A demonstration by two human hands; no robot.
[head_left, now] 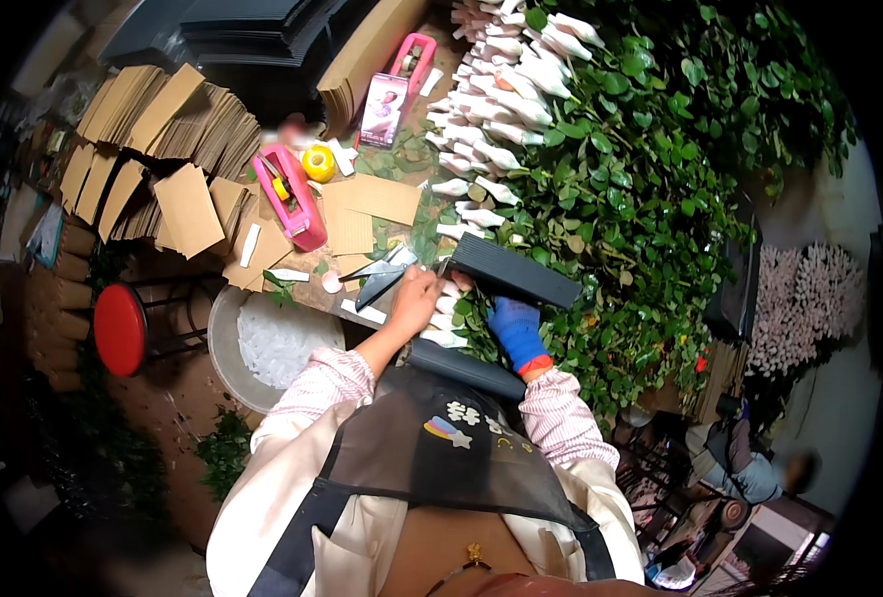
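In front of me, rose buds (443,338) in white sleeves, with leafy stems, lie between two raised flaps of dark corrugated sheet, a far flap (516,271) and a near flap (466,370). My bare left hand (418,296) is at the bud end, its fingers curled in beside the left end of the far flap. What those fingers hold is hidden. My right hand (514,330), in a blue glove with a red cuff, reaches between the flaps over the leaves. Its fingertips are hidden by the far flap. Left of my left hand lies a dark, pointed tool (378,284).
A pink tape dispenser (292,199), a yellow tape roll (319,162) and cardboard pieces (382,197) lie on the table's left. A large pile of leafy stems (640,199) fills the right. A metal basin (224,348) and a red stool (121,328) stand at lower left.
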